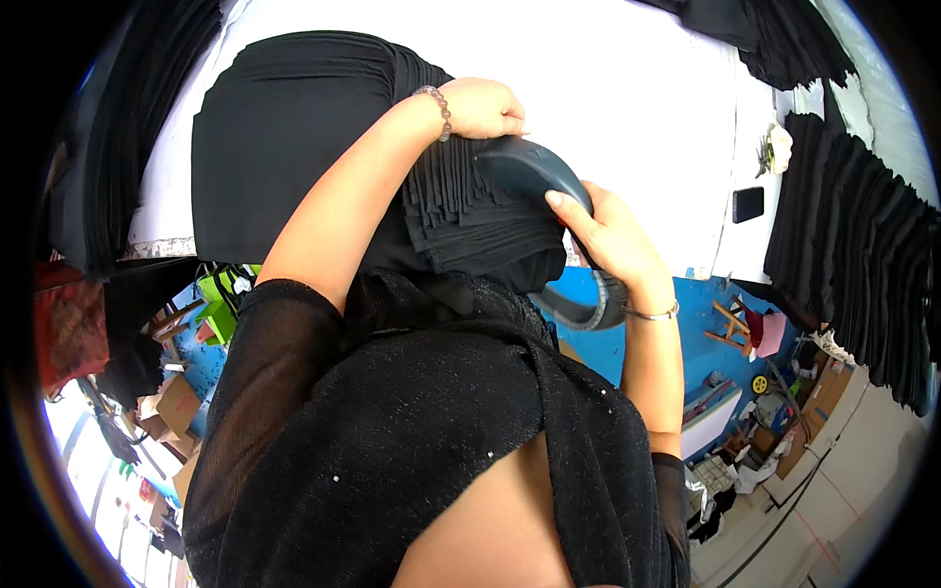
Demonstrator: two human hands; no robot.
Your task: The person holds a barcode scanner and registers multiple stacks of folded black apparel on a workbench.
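On the white table lies a tall stack of folded black fabric pieces (279, 147), its layered part (470, 198) fanned out at the near right. My left hand (485, 109), a beaded bracelet at its wrist, rests at the stack's upper right edge with its fingers curled; whether it pinches a fabric layer is unclear. My right hand (614, 231) grips a dark handheld device with a ribbed hose (540, 165), probably a vacuum nozzle or blower. The device's wide end lies over the layered fabric, just below my left fingers. Its grey hose hangs down beside my right wrist.
A smartphone (748, 204) and a small pale bundle (779, 147) lie on the table (647, 88) at the right. More black fabric (845, 242) hangs over the right edge, and another pile (147, 110) stands at the left. Stools, cardboard boxes (176, 404) and clutter stand on the blue floor.
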